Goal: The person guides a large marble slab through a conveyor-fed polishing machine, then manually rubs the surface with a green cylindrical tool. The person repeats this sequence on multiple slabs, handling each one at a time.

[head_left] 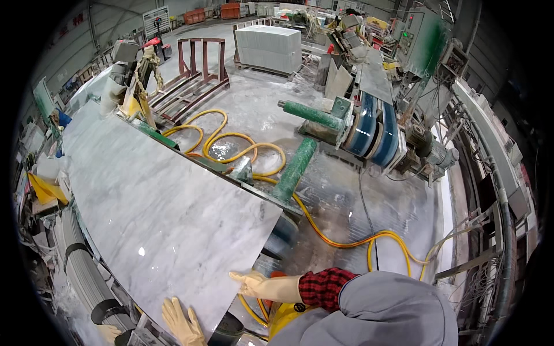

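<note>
A large, wet, white-grey marble slab [167, 207] lies under both my gloved hands. My left hand [183, 323], in a cream rubber glove, lies flat on its near end with fingers spread. My right hand [249, 284], gloved alike, reaches in from the right and touches the slab's right edge near the corner. One finger stretches onto the stone; part of this hand's underside is hidden. A red-and-black plaid sleeve [326, 287] covers my right arm. Another cream glove [109, 333] shows at the lower left, partly hidden; whether a hand is in it I cannot tell.
Green rollers [295, 170] stick out beyond the slab's far edge. A yellow hose [323, 239] loops across the wet floor. Machinery with blue belts [369, 127] stands at right, and a stone block [268, 49] at the back. Strapped grey strips [89, 271] lie left.
</note>
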The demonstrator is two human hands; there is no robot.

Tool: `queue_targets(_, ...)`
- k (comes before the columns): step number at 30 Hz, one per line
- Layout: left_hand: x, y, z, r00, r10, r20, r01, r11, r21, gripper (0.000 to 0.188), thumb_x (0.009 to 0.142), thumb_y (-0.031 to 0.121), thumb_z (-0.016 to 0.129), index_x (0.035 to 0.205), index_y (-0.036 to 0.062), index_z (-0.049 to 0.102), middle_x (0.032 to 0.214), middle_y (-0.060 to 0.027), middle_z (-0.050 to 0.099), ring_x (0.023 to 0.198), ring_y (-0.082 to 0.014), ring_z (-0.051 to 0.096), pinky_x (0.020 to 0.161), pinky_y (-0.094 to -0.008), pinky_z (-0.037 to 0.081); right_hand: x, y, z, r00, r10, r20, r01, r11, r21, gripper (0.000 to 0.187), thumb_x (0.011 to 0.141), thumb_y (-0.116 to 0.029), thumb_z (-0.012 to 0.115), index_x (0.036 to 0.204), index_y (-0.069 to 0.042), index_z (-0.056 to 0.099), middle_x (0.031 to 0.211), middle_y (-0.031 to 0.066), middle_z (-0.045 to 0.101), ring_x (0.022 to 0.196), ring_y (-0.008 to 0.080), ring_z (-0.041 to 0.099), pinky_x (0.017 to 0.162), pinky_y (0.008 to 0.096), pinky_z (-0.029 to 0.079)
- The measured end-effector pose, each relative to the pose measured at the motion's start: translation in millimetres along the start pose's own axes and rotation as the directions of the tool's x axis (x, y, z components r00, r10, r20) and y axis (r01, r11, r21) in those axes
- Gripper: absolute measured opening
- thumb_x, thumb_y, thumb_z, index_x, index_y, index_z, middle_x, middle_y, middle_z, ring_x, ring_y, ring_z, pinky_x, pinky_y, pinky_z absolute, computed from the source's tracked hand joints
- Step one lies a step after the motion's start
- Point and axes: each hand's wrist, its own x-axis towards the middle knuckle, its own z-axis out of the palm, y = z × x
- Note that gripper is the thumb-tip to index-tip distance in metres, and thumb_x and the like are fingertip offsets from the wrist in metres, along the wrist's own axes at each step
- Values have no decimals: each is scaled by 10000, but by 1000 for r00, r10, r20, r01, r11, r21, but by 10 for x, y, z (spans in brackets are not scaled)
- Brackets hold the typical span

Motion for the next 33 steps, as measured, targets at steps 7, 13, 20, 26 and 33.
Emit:
queue_targets(7, -357, 256, -71, 996, 71, 50, -71, 997, -2, 658, 1070, 366, 584, 1616, 14, 474, 1690, -326, 386, 1575, -529, 324, 1308, -623, 210, 125, 1115, -790, 973, -133, 190, 128, 991, 41, 589, 1064, -278, 745, 1485, 72, 526, 1494, 195, 609, 1380, 305, 612, 1156, 461, 531)
queue_targets(13, -836, 512, -114, 962, 170, 212, -173, 985, -6, 712, 1025, 338, 611, 1628, 7, 427, 1702, -349, 324, 1562, -565, 287, 1309, -642, 179, -1281, 224, -395, 969, 221, -110, -164, 908, 386, 560, 1067, -267, 741, 1434, 97, 525, 1423, 187, 640, 1259, 294, 668, 1091, 445, 580)
queue_targets(20, 1078, 606, -157, 894, 443, -72, -440, 896, 53, 663, 1029, 391, 641, 1587, 61, 499, 1614, -254, 494, 1497, -479, 428, 1284, -611, 280, -1245, 236, -460, 937, 235, -260, -194, 966, 174, 612, 1015, -365, 803, 1061, 189, 548, 1063, 142, 548, 1003, 272, 714, 838, 339, 687)
queue_targets(26, 1618, -171, 174, 860, 364, 356, -387, 922, -9, 643, 1008, 515, 701, 1496, 104, 623, 1311, -252, 714, 1192, -408, 697, 1012, -436, 553, -1035, 440, -667, 976, 192, -101, -191, 981, 28, 623, 1054, -402, 737, 1343, 131, 596, 1225, 189, 650, 1200, 273, 701, 969, 403, 634)
queue_targets(33, 1063, 1299, -1448, 900, -263, 348, 309, 947, -83, 609, 858, 561, 869, 1214, 71, 805, 1170, -185, 797, 1115, -351, 760, 974, -421, 569, -772, 941, -1270, 813, -250, 526, 319, 947, -43, 479, 1097, -193, 539, 1565, -88, 538, 1501, 181, 627, 1291, 329, 661, 1062, 427, 573)
